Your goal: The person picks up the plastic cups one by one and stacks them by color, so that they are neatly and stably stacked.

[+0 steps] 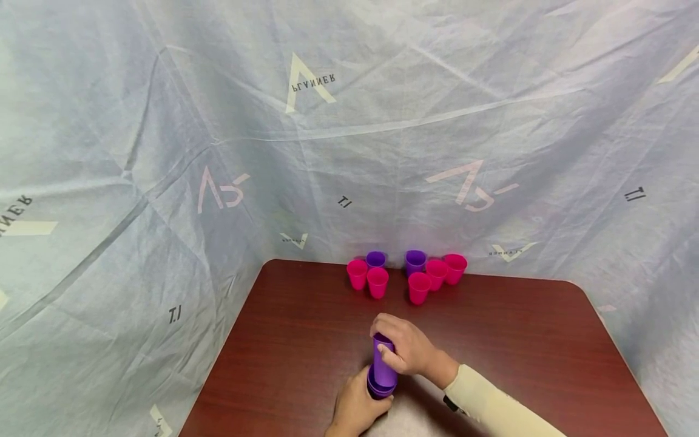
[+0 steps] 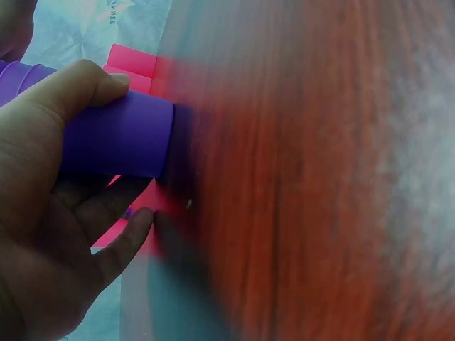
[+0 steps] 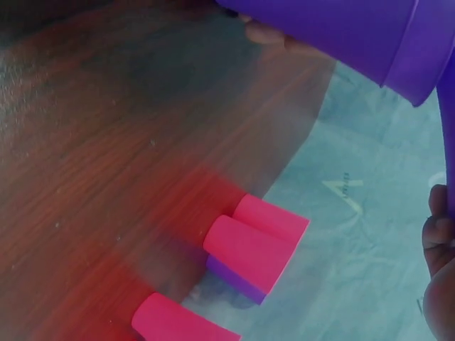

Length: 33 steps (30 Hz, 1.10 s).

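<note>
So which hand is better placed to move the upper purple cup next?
Probably the right hand: it grips the upper purple cup, while the left hand holds the lower purple stack underneath.

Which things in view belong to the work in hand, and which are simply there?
In use:
upper purple cup, in the right hand
lower purple cup, perhaps a stack, in the left hand

Seemingly just standing by:
five pink cups
two purple cups near them

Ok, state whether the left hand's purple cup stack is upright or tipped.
Upright: the left hand holds the stack rims up, base toward the table.
</note>
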Each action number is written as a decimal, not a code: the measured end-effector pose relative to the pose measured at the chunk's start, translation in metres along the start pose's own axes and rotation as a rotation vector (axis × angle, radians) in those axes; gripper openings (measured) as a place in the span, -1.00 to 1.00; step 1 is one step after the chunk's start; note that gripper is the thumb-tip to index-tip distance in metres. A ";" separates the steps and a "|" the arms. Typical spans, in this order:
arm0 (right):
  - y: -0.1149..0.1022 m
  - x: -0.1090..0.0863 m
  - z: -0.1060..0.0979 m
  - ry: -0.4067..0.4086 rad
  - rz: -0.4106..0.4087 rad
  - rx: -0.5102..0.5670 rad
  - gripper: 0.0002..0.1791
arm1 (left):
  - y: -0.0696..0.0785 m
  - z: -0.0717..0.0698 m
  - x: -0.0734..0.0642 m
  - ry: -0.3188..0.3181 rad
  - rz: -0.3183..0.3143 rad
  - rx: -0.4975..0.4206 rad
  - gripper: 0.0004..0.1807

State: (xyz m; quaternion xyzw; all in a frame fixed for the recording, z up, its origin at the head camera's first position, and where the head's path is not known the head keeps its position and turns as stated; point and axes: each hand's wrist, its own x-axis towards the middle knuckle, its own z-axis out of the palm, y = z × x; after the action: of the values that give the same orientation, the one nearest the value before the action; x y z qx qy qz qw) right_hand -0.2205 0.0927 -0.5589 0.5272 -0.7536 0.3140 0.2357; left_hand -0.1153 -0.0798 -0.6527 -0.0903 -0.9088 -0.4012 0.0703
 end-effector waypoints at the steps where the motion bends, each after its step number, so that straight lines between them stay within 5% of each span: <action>1: -0.001 -0.001 0.001 -0.001 -0.003 0.001 -0.73 | 0.000 0.000 0.000 0.005 0.007 0.000 -0.48; 10: -0.008 -0.003 0.008 0.054 -0.043 -0.025 -0.67 | -0.001 0.001 -0.001 0.044 0.048 0.014 -0.49; 20: -0.015 -0.004 0.016 0.048 -0.105 -0.001 -0.66 | -0.003 0.000 -0.001 0.006 0.052 -0.002 -0.59; 33: -0.020 -0.022 0.038 0.011 -0.209 -0.025 -0.59 | -0.004 0.004 0.000 0.098 0.162 0.084 -0.73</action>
State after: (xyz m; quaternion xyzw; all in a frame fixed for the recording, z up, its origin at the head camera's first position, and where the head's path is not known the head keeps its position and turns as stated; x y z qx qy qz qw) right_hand -0.1950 0.0752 -0.5957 0.5982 -0.6970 0.2810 0.2782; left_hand -0.1163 -0.0800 -0.6582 -0.1406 -0.9099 -0.3599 0.1507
